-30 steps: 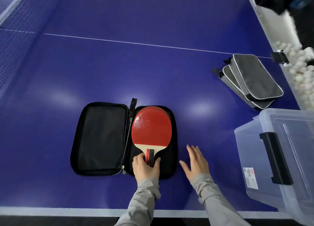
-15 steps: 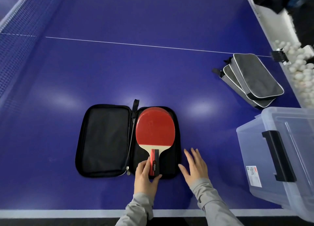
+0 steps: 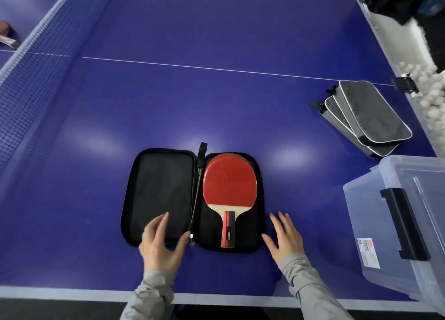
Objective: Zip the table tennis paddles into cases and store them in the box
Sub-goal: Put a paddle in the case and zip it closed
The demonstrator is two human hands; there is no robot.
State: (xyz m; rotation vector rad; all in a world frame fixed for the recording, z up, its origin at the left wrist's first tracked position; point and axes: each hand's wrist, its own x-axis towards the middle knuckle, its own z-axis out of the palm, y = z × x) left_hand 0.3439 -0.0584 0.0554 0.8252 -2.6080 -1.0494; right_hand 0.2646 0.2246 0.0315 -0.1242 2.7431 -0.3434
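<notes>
A black zip case (image 3: 166, 194) lies unzipped and spread flat on the blue table. A red paddle (image 3: 230, 187) lies in its right half, handle toward me, with no hand on it. My left hand (image 3: 161, 245) hovers with spread fingers over the near edge of the case's left half, beside the zip pull (image 3: 192, 238). My right hand (image 3: 285, 237) lies flat with straight fingers on the table just right of the case. A clear plastic box (image 3: 399, 225) with a black latch stands at the right edge.
Three grey zipped cases (image 3: 366, 119) lie stacked at the right, behind the box. White balls (image 3: 431, 90) fill a tray past the table's right side. The net (image 3: 29, 78) runs along the left. The table's white near edge (image 3: 72, 293) is close to me.
My left hand has let go of the paddle's handle and moved left over the case's empty half. The right hand has stayed beside the case.
</notes>
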